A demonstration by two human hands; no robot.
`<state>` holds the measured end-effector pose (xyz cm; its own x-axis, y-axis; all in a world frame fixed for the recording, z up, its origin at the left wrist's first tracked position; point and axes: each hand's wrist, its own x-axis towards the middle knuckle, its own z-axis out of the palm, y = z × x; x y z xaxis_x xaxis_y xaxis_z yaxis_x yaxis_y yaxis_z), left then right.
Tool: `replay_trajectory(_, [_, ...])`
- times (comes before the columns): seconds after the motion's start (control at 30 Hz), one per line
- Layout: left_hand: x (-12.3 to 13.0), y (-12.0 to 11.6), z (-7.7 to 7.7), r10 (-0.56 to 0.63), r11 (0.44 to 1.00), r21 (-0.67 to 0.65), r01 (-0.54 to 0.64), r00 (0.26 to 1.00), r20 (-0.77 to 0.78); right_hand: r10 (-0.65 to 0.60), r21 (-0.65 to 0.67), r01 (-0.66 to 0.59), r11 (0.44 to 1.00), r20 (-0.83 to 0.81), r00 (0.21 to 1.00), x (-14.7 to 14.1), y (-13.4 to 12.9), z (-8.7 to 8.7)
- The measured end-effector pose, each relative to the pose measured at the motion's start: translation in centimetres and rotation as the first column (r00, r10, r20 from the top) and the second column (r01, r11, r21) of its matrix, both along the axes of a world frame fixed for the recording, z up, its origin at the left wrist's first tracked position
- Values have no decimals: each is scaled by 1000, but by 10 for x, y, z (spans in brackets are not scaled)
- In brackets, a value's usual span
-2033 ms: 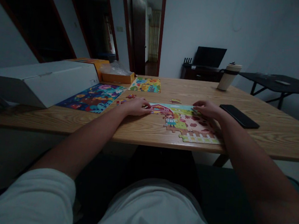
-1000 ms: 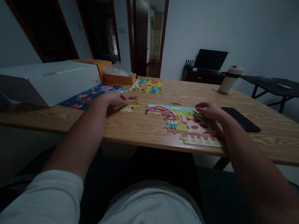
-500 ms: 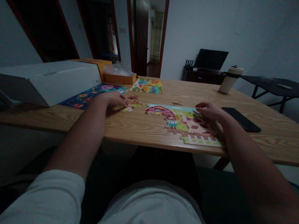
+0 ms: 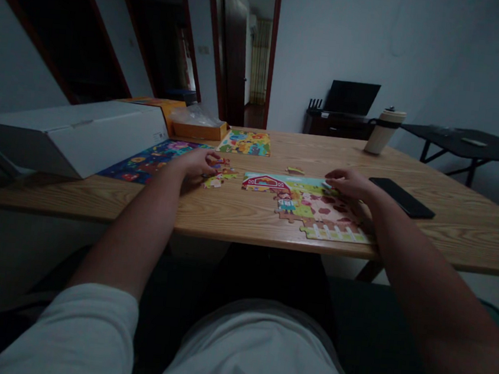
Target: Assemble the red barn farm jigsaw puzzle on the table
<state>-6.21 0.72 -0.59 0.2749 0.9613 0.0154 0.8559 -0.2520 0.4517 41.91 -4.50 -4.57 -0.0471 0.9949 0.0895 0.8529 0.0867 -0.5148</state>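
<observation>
Wooden and pale brown, the bench (image 4: 228, 217) is stretched across the view, with a white box (image 4: 72, 127) laid at its left. By that box, part of a dark blue picture (image 4: 145, 161) is hidden. The partly joined farm puzzle (image 4: 327, 210) is laid flat near the bench's front edge, seemingly so that all of it can be reached; its right side is partly covered by the right forearm (image 4: 411, 257). A black phone (image 4: 402, 197) is placed beyond that forearm, perhaps to be out of the way. The right hand (image 4: 350, 184) is bent over the puzzle's far right corner, possibly to steady it; whether anything is pinched cannot be told. The left hand (image 4: 196, 163) is curled over loose pieces (image 4: 217, 180), apparently grouped there for easy reach; some are concealed, and any grip cannot be made out. Beyond the puzzle's far edge, a single piece (image 4: 296, 171) is set apart, its print indistinct.
</observation>
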Motion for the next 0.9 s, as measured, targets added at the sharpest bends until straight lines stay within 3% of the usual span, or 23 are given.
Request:
replay_trajectory(0.13, [24,-19,5,-42,991,136,13,977,208,2,-4,-2,1000,5,1000,0,0,0])
replay_trajectory(0.27, [52,-34,1,-228,973,106,205,923,311,1,-15,-1,1000,9,1000,-1,-1,-1])
replay_trajectory(0.37, [69,-37,-9,-311,947,-3,321,919,244,2,-18,-2,1000,0,1000,-2,-2,-1])
replay_trajectory(0.5, [75,-36,-16,-322,942,-48,331,937,137,6,-10,-6,1000,4,1000,-2,-2,-1])
replay_trajectory(0.7, [72,-39,-11,-360,932,-60,357,932,-51,27,-13,-27,1000,20,999,0,2,-1])
replay_trajectory(0.9, [73,-44,-7,-408,912,-97,398,904,-128,25,-15,-25,1000,14,1000,-1,-1,0])
